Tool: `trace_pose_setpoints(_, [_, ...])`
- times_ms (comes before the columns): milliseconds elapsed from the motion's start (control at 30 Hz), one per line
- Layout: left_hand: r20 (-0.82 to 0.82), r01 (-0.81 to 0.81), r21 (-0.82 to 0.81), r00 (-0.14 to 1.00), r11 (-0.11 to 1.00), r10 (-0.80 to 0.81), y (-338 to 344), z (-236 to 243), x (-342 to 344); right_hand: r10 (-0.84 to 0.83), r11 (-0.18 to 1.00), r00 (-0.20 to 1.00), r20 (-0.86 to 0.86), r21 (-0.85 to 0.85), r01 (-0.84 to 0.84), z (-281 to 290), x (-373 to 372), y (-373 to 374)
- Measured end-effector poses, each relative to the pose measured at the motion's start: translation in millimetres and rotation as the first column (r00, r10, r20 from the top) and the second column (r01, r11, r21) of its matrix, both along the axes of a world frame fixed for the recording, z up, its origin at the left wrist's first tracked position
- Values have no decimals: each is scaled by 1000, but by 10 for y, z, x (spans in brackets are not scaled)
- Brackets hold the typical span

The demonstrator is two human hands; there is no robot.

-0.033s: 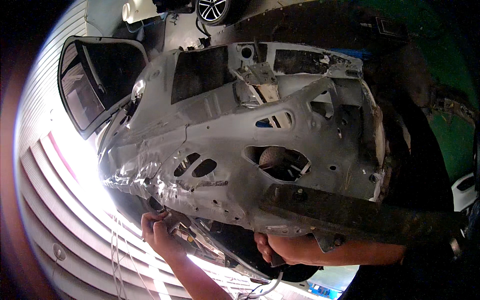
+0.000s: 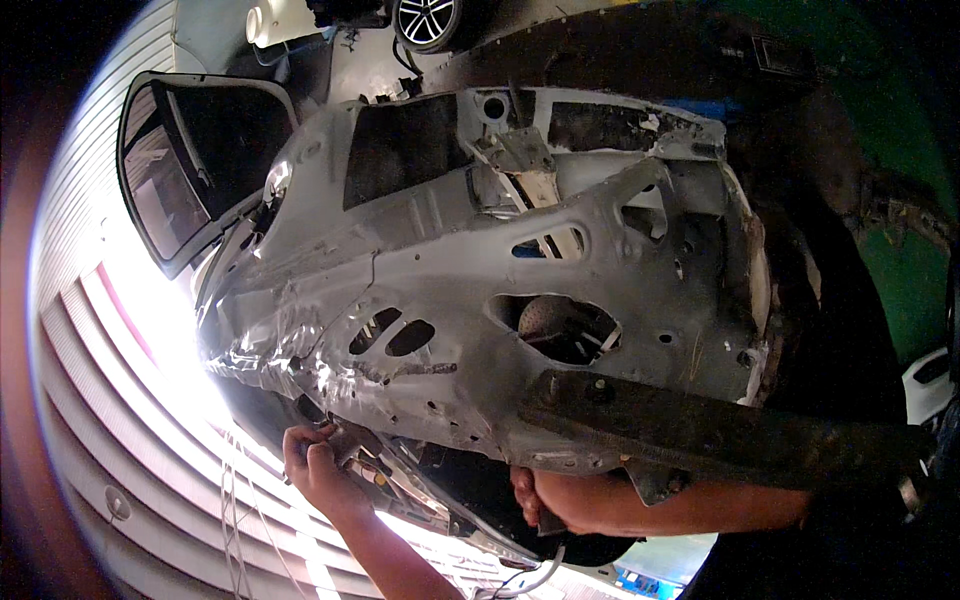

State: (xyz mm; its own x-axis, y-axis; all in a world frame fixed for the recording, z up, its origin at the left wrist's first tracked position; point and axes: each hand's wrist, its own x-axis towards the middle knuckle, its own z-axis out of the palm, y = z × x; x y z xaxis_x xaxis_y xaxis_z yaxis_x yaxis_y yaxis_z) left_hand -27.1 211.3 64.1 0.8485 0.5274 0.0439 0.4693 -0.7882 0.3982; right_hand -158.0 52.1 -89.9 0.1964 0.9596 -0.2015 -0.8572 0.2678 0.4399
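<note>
A bare grey car body panel (image 2: 460, 270) with several cut-out holes fills the middle of the view. Below its lower left edge, my left hand (image 2: 318, 462) is closed, fingers bent around a dark part; what exactly they grip cannot be made out. My right hand (image 2: 538, 498) is under the panel's lower edge, wrapped round a dark handle (image 2: 549, 521). Close below that handle, a pale grey hose (image 2: 553, 572) curves down. What the handle belongs to is hidden. A dark flat metal bar (image 2: 700, 425) passes above my right forearm.
An open framed window panel (image 2: 205, 165) stands at the upper left. A wheel (image 2: 426, 22) lies at the top. A dark bracket (image 2: 655, 485) with a bolt juts down beside my right forearm. Thin white cords (image 2: 235, 500) hang at the lower left, before ribbed wall sheeting.
</note>
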Motion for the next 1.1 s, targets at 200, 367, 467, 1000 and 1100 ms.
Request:
trace_pose_setpoints(200, [-10,-30,0,1000,1000,30,49,60,-84,-90,981,996,-19,173,92,118,162,-123])
trace_pose_setpoints(367, [4,-12,37,1000,999,11,42,6,-6,-264,961,944,196,-26,274,-58,-21,338])
trace_pose_setpoints(467, [8,-3,-7,1000,1000,3,190,-5,-92,-500,862,741,448,179,474,394,197,321])
trace_pose_setpoints(1000, [112,-173,2,979,985,172,84,10,-64,-182,983,972,148,57,175,184,467,69])
trace_pose_setpoints(1100, [80,-96,54,993,994,91,61,24,-30,-127,982,979,159,163,101,164,642,20])
